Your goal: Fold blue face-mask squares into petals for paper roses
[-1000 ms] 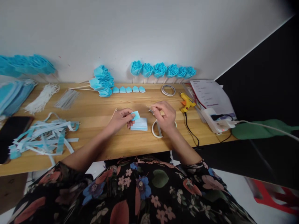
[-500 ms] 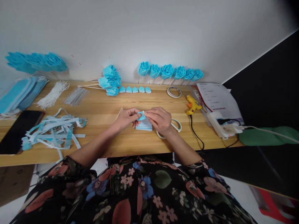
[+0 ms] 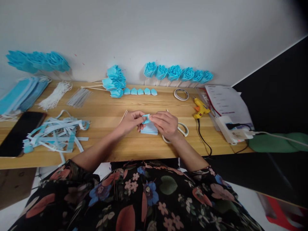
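A small blue fabric piece [image 3: 145, 119] is pinched between the thumb and fingers of my left hand [image 3: 134, 120]. My right hand [image 3: 166, 124] grips the same piece at its right edge, fingertips pressed together. Just below them, a stack of pale blue cut pieces [image 3: 149, 130] lies on the table, partly covered by my hands. Scissors with white handles [image 3: 183, 129] lie beneath my right hand, which hides part of them. A thin wooden stick [image 3: 124, 115] shows behind my left wrist.
Folded blue petals [image 3: 140, 91] line up beside blue flowers [image 3: 114, 80]. More flowers [image 3: 174, 73] lean on the wall. Tape [image 3: 181, 94], a yellow glue gun [image 3: 201, 107] and a power strip [image 3: 227, 129] are at right. Fabric strips [image 3: 56, 133] and a phone [image 3: 20, 134] lie left.
The blue piece's right edge now appears flatter between my fingertips. Both hands stay at nearly the same place, and the whole view has shifted slightly.
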Demonstrator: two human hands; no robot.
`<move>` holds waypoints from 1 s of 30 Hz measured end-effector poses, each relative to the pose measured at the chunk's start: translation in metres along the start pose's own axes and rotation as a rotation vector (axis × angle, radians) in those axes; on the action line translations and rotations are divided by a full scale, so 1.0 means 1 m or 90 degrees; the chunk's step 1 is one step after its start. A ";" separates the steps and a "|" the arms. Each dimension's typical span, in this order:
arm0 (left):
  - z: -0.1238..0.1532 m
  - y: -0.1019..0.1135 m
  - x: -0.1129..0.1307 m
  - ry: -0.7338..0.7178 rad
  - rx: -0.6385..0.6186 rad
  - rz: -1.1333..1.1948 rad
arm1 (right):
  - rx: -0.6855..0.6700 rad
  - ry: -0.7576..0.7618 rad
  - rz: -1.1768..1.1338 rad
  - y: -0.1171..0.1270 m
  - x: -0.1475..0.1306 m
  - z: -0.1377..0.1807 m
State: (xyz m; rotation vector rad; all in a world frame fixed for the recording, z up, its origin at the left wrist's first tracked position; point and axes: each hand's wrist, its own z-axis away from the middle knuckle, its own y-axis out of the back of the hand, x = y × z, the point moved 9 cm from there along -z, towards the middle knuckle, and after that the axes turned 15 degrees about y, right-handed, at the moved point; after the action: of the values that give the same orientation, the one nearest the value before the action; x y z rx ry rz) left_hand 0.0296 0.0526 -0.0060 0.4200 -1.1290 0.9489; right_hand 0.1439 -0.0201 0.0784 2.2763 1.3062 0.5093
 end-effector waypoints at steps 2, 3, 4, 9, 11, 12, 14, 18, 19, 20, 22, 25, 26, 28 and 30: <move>0.001 0.000 0.000 -0.004 -0.002 0.001 | -0.008 -0.002 -0.003 -0.002 0.001 0.001; 0.001 0.000 0.000 -0.005 -0.003 0.002 | -0.010 -0.003 -0.004 -0.002 0.001 0.001; 0.001 0.001 0.000 -0.006 -0.004 0.004 | -0.012 -0.004 -0.004 -0.002 0.001 0.001; 0.000 0.001 -0.001 0.003 -0.002 0.018 | -0.010 0.017 0.015 -0.002 -0.001 0.000; 0.000 0.002 -0.001 0.000 0.001 0.019 | -0.019 0.019 0.029 -0.003 0.000 0.001; 0.000 0.002 -0.001 -0.001 0.003 0.019 | -0.030 0.012 0.035 -0.005 0.001 0.002; 0.000 0.002 0.000 -0.003 0.002 0.016 | -0.053 -0.007 0.039 -0.009 0.003 0.005; -0.001 0.002 0.000 0.000 -0.006 0.017 | -0.035 -0.009 0.022 -0.010 0.003 0.007; -0.001 0.002 0.000 0.000 -0.007 0.020 | -0.027 -0.005 0.018 -0.010 0.003 0.007; -0.001 0.002 0.000 0.000 -0.006 0.024 | -0.023 -0.001 0.014 -0.010 0.002 0.007; -0.001 0.002 0.000 0.001 -0.004 0.033 | -0.029 -0.005 0.010 -0.012 0.003 0.008; -0.001 0.004 -0.001 0.008 0.005 0.050 | -0.062 -0.037 -0.007 -0.017 0.007 0.008; -0.001 0.004 -0.001 0.010 0.008 0.056 | -0.071 -0.048 -0.020 -0.019 0.008 0.007; -0.001 0.005 -0.001 0.012 0.010 0.066 | -0.072 -0.071 -0.061 -0.019 0.009 0.006; -0.001 0.005 0.000 0.013 0.010 0.065 | -0.043 -0.125 -0.101 -0.015 0.014 0.007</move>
State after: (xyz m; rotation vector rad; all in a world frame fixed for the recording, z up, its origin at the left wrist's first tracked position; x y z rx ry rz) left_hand 0.0259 0.0559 -0.0075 0.3678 -1.1334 1.0494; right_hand 0.1438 -0.0024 0.0649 2.0877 1.3344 0.2649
